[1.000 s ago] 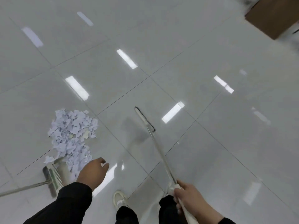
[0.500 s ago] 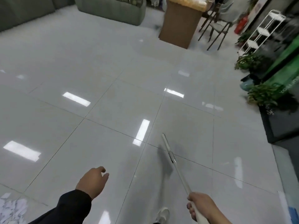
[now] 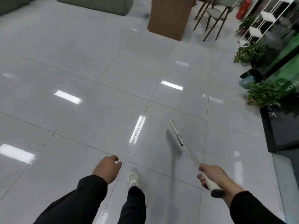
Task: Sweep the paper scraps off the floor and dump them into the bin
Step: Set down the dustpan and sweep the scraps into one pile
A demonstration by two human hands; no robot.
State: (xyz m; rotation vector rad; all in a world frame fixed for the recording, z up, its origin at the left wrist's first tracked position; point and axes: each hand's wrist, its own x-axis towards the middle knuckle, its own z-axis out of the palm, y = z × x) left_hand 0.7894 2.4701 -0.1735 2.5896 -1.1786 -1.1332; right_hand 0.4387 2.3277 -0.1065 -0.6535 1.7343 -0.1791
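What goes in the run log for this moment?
right hand: grips dustpan handle | left hand: free, holds nothing | paper scraps: out of view | bin: not seen

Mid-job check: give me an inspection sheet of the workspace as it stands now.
Surface: glossy grey tiled floor, light reflections.
Job's things: long-handled tool gripped at its handle end, far end over the floor; paper scraps and bin not in view.
Clutter: nothing seen on the visible tiles.
Grippers: right hand grips the handle; left hand free, fingers relaxed.
Cables: nothing seen.
Surroundings: wooden cabinet, chair, potted plants, white rack, sofa.
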